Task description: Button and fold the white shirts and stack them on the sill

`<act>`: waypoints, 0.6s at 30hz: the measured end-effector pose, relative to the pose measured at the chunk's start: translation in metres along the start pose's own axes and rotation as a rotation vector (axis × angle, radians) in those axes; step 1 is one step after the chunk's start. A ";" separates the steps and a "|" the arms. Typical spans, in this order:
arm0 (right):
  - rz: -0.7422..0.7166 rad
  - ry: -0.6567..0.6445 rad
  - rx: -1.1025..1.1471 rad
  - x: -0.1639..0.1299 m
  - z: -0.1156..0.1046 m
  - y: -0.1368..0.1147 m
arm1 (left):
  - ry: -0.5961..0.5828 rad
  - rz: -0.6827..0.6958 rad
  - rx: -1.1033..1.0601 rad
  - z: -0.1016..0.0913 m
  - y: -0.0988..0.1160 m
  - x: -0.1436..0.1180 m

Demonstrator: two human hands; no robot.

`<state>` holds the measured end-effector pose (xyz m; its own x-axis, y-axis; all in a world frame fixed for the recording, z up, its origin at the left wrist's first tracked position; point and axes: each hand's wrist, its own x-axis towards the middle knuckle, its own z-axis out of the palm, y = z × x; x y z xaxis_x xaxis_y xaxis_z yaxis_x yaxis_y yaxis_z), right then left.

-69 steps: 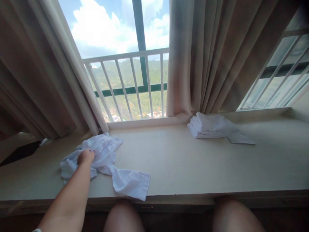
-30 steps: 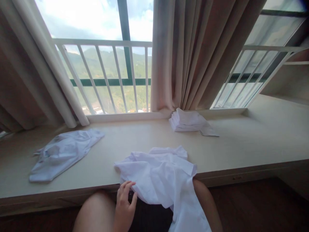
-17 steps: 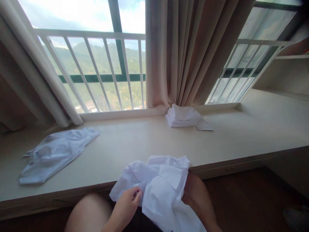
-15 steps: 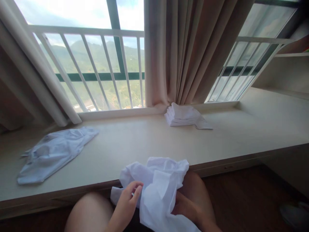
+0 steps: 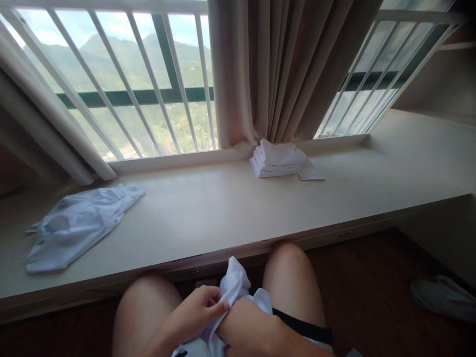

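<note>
A bunched white cloth garment [image 5: 235, 278] lies in my lap, between my knees and below the edge of the wooden surface. My left hand [image 5: 203, 307] is closed on a fold of it, with the thumb pressed along the fabric. Right beside it my right hand [image 5: 249, 322] reaches across the garment with its back up. Its fingers are hidden down in or behind the cloth, so their grip does not show. Much of the garment is covered by my hands.
On the long wooden ledge [image 5: 201, 203] a crumpled white garment [image 5: 85, 223] lies at the left. A stack of folded white cloths [image 5: 278, 158] sits by the curtain [image 5: 275, 69]. A pale plastic bag [image 5: 444, 297] rests on the dark floor at right.
The garment has been drawn down from the ledge edge into my lap and bunched up. My hands have come together on it, the right moving left. My view has tipped downward.
</note>
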<state>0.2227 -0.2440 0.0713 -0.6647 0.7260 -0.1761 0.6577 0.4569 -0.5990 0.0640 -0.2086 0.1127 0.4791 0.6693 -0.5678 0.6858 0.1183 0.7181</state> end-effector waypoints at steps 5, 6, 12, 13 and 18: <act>0.027 -0.082 -0.245 -0.017 -0.021 -0.011 | 0.083 -0.049 0.024 -0.011 -0.018 -0.026; 0.029 -0.063 -0.245 -0.019 -0.023 -0.014 | 0.070 -0.058 0.009 -0.012 -0.023 -0.029; 0.007 -0.054 -0.173 -0.026 -0.014 -0.024 | 0.211 -0.145 0.066 -0.010 -0.074 -0.046; 0.011 -0.069 -0.163 -0.027 -0.011 -0.024 | 0.250 -0.184 0.098 -0.008 -0.081 -0.052; 0.055 -0.088 -0.093 -0.034 0.003 -0.026 | 0.222 -0.478 0.142 0.004 -0.100 -0.093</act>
<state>0.2275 -0.2817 0.0906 -0.6528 0.7051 -0.2768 0.7210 0.4663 -0.5126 -0.0469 -0.2852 0.0921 -0.0211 0.7055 -0.7084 0.8735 0.3578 0.3303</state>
